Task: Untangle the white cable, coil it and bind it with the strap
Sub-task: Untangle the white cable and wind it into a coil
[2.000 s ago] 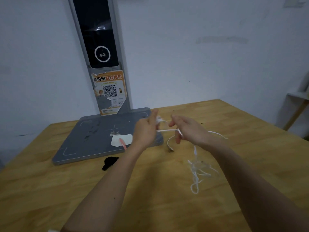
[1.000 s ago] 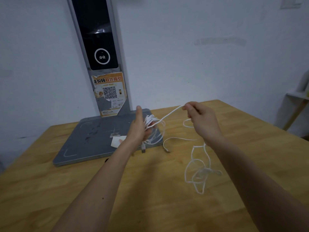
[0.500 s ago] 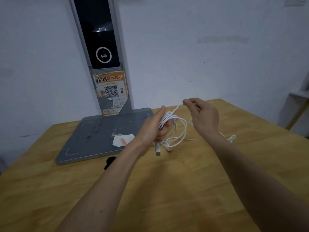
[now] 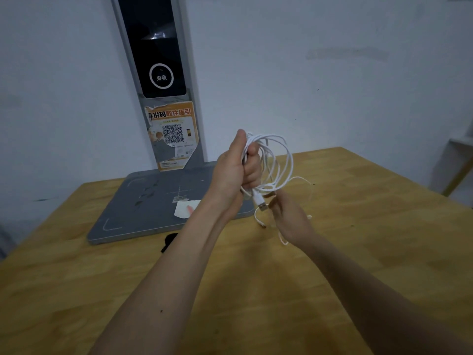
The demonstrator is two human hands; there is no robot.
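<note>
At frame centre the left hand (image 4: 236, 170) grips the white cable (image 4: 277, 160) in a fist, thumb up, several loose loops fanning right and a USB plug (image 4: 261, 204) dangling below. Just beneath, the right hand (image 4: 289, 216) curls loosely near a trailing strand; whether it pinches it is unclear. Bare wooden desk (image 4: 371, 226) spreads right and forward. A black strap (image 4: 167, 242) lies at the grey base plate (image 4: 143, 206) edge.

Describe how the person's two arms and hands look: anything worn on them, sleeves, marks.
Both forearms are bare up to the frame's lower edge: no sleeves, gloves, watch, bracelet or rings show. The left hand and right hand are bare too. The left forearm carries one small dark dot on it, a mole or a speck. The right forearm shows no markings.
</note>
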